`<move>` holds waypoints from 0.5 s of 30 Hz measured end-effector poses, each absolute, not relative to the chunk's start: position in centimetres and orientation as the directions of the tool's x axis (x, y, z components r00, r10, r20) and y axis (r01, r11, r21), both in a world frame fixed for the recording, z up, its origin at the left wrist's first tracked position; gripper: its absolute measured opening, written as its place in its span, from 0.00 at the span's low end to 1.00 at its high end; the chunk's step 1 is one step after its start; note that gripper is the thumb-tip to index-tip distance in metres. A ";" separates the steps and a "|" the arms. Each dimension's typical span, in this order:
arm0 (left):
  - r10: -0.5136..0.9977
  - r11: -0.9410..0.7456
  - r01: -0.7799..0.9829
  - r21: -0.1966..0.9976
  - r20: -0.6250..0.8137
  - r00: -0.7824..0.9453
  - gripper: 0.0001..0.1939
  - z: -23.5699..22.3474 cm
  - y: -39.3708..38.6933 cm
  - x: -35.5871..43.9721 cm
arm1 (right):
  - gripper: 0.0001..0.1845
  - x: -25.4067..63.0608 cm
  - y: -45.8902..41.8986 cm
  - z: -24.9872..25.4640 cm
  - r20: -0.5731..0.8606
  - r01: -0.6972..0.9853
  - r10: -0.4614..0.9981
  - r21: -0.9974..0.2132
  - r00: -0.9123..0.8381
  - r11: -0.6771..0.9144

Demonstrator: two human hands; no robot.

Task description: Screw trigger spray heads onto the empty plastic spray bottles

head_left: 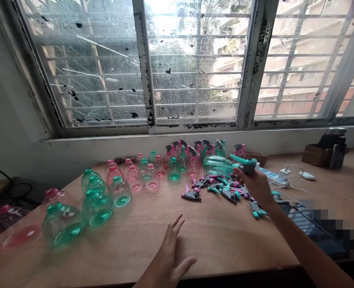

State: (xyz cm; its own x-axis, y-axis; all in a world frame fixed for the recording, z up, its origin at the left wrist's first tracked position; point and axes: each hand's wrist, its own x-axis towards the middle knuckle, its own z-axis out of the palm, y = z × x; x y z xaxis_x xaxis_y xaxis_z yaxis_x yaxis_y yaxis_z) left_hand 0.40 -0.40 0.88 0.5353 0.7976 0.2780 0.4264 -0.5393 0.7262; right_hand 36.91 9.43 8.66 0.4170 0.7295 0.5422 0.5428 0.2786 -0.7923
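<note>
My right hand (255, 186) grips a green spray bottle (217, 165) by its dark grey and teal trigger head. The bottle lies sideways in the air, its clear body pointing left. Below it is a pile of loose trigger spray heads (229, 192) in pink, teal and grey. My left hand (173, 254) hovers low over the front of the table, fingers spread, with nothing in it. Open green bottles (97, 210) and pink bottles (134, 178) without heads stand to the left. Several bottles with heads fitted (194, 162) stand at the back.
A white power strip (273, 177) with a plugged-in charger and cable lies at the right. Beside my right forearm is a dark flat device (312, 228). A cardboard box (316, 154) with black items stands at the back right, below the barred window (195, 72).
</note>
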 end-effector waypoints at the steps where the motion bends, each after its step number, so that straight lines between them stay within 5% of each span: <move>1: 0.789 -0.551 0.426 0.717 0.283 0.545 0.42 0.8 -0.3 0.4 | 0.29 37.2 11.3 9.0 0.543 0.534 0.725 -0.796 0.423 0.284; 15: 0.772 -0.565 0.464 0.682 0.238 0.590 0.38 0.6 -0.5 0.1 | 0.38 37.0 21.8 10.4 0.533 0.523 0.778 -0.791 0.334 0.317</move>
State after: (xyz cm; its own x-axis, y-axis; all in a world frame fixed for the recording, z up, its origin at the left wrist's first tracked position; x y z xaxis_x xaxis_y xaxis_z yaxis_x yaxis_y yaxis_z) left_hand 0.07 -0.48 0.57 0.5898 0.7716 0.2383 0.4640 -0.5653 0.6820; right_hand 37.00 21.79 10.38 0.3340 0.7776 0.5328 0.5230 0.3174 -0.7910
